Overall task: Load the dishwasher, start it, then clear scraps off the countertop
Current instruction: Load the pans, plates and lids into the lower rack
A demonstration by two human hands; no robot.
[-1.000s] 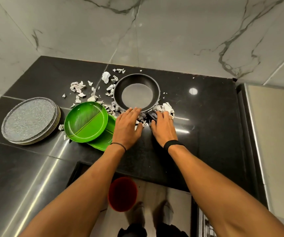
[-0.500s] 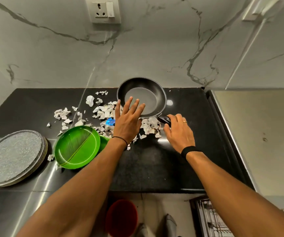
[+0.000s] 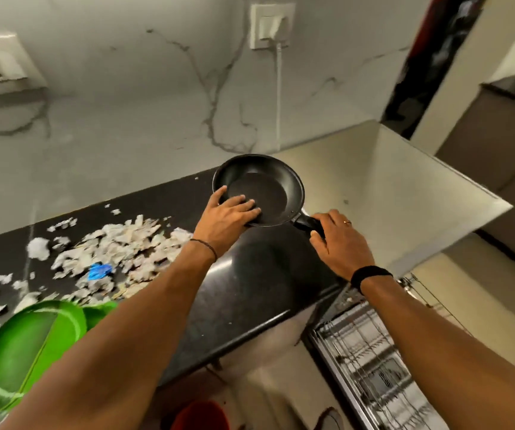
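Pan point(image 3: 259, 190) has moved right, clear of the scraps point(image 3: 119, 243). Left hand point(image 3: 225, 215) grips its rim, right hand point(image 3: 340, 243) clamps the handle. Probably bound for the dishwasher rack point(image 3: 371, 352), lower right.

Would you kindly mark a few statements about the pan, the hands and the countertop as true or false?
1. The right hand grips the frying pan by its handle. True.
2. The left hand touches nothing. False: it grips the frying pan's rim.
3. Scraps lie scattered on the countertop. True.
4. The frying pan is full of scraps. False: it looks empty.
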